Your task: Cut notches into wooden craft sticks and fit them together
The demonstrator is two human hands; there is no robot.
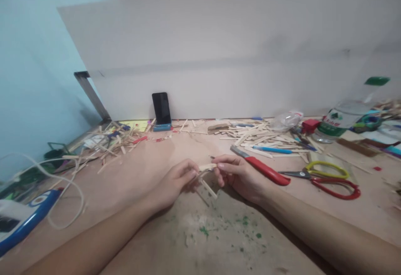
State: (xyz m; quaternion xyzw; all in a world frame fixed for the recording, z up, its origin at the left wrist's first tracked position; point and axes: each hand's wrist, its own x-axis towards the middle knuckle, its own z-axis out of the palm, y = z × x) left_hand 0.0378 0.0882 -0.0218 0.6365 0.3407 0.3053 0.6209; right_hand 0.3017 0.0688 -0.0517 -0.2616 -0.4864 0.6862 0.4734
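Between my two hands is a small structure of wooden sticks point(209, 188), held just over the middle of the table point(175, 233). My left hand point(180, 179) pinches its left end, thumb against fingers. At the other end, my right hand point(233, 172) grips a short flat piece of the structure between thumb and forefinger. Two thin sticks slant down from it toward me. Fingers cover part of the joints, and fine details are blurred. Just beyond my right hand lies a red-handled knife point(266, 170), its blade pointing to the back left.
Scissors point(326, 179) with yellow and red handles lie at right. Loose sticks point(260, 135) and a blue pen point(272, 150) are behind. A phone point(161, 108) leans on the back board. A plastic bottle point(341, 118) stands back right; a white cable point(79, 191) loops at left.
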